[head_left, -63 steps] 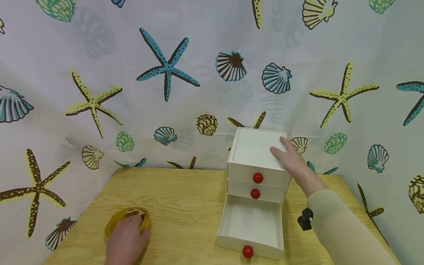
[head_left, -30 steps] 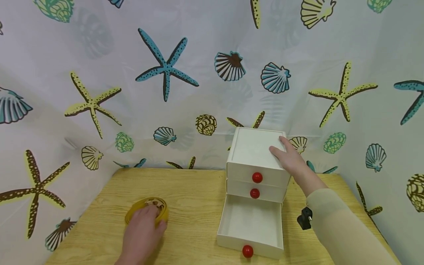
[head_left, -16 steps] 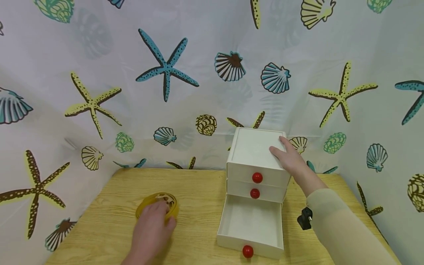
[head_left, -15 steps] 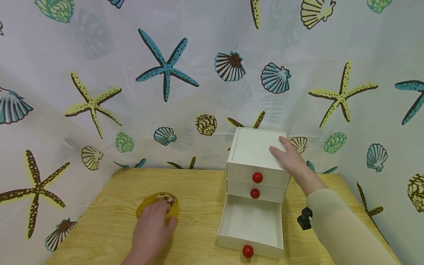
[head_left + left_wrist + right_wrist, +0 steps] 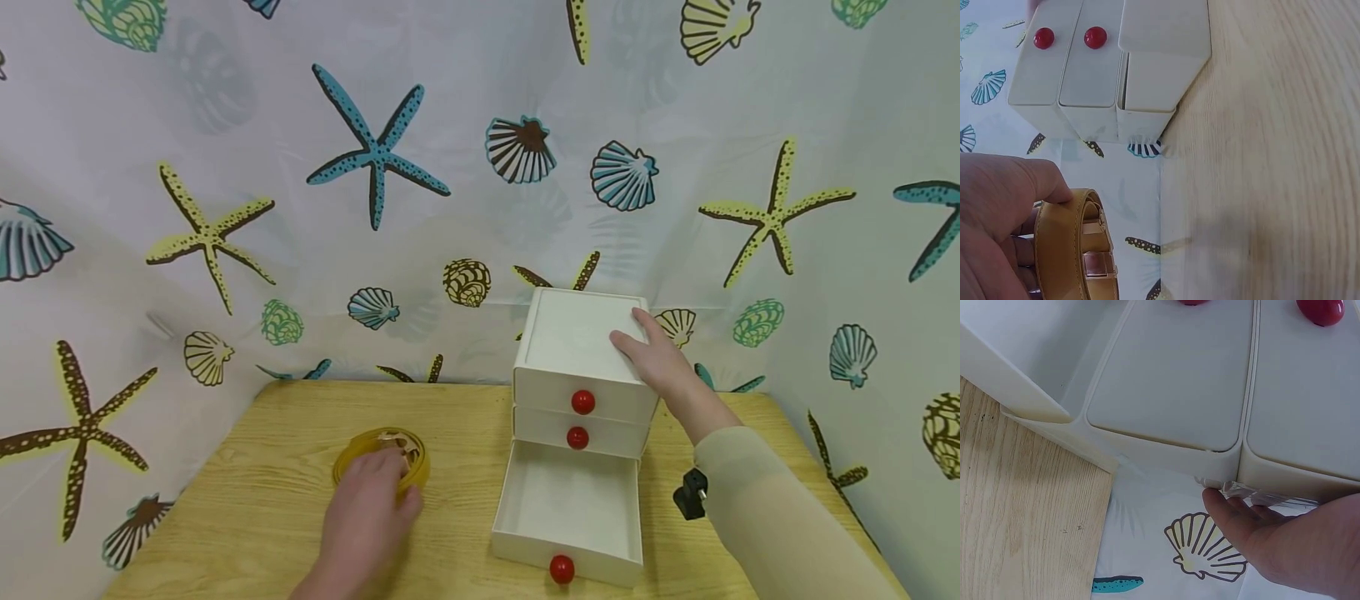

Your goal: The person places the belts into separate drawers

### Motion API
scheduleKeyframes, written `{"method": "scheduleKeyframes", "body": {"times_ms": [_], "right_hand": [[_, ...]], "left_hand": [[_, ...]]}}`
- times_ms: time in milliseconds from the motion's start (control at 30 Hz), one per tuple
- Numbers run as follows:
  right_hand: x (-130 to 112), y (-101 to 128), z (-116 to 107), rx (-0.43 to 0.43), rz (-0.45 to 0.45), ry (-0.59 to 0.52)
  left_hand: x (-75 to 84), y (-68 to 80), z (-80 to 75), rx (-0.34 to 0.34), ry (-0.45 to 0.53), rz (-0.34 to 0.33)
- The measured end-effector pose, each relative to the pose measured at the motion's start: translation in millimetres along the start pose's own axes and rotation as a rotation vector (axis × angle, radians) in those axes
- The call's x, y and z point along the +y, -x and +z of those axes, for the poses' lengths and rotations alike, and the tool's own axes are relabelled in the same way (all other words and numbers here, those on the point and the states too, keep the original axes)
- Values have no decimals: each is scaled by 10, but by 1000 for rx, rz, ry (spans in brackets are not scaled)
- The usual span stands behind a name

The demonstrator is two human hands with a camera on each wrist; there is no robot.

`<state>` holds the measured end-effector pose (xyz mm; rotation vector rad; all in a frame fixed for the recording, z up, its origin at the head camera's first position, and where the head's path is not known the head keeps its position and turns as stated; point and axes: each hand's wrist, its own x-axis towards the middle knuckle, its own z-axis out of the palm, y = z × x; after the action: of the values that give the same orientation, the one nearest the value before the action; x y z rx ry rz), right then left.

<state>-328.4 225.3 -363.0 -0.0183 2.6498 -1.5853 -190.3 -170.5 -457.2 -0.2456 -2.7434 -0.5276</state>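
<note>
A coiled tan leather belt (image 5: pixel 415 468) with a metal buckle sits just above the wooden table (image 5: pixel 262 508), left of centre. My left hand (image 5: pixel 367 521) grips it from above, thumb curled over the coil, as the left wrist view shows with the belt (image 5: pixel 1075 250) and the left hand (image 5: pixel 997 206). A white three-drawer cabinet (image 5: pixel 577 342) with red knobs stands at the right. Its bottom drawer (image 5: pixel 570 504) is pulled out with nothing inside. My right hand (image 5: pixel 660 358) rests flat on the cabinet's top right edge; the right wrist view has the right hand (image 5: pixel 1291 544) at the cabinet's (image 5: pixel 1210 387) corner.
A small black object (image 5: pixel 692 494) lies on the table right of the open drawer. A shell-and-starfish patterned curtain (image 5: pixel 375 167) closes off the back and both sides. Bare tabletop lies between the belt and the drawer.
My left hand has carried the belt to the right across the table, closer to the open drawer. The right hand and cabinet have not moved.
</note>
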Motion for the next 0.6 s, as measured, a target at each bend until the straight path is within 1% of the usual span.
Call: {"method": "scheduleKeyframes", "body": {"times_ms": [167, 433, 600], "right_hand": [[-10, 13, 2, 1, -2, -3], [-34, 40, 0, 5, -4, -7], [-30, 35, 4, 5, -5, -6]], "left_hand": [[101, -13, 18, 34, -7, 36], [235, -24, 98, 89, 0, 112], [334, -34, 114, 99, 2, 125]]}}
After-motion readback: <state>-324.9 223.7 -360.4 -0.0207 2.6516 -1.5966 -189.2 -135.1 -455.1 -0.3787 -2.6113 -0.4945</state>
